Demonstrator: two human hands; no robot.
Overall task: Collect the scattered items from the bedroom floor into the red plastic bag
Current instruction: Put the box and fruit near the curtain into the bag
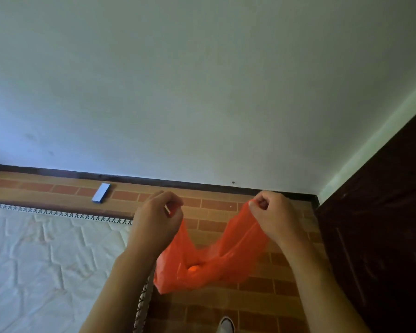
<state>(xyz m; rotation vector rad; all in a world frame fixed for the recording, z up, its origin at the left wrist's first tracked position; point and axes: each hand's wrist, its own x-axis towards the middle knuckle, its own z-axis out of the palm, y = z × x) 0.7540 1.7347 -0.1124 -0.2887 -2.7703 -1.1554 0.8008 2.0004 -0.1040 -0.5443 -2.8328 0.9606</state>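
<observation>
Brick-pattern floor [226, 308], pale wall behind. Bag [209, 265] held up betw. both hands, mouth pulled apart: left hand [157, 218] & right hand [273, 216] each pinching a handle. Next prob.: blue box [101, 193] at floor's far edge by wall; needs one hand freed.

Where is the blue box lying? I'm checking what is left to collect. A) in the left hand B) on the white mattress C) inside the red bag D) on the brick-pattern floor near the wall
D: the blue box lies on the brick-pattern floor by the dark baseboard, apart from the red bag that both hands hold open.
</observation>
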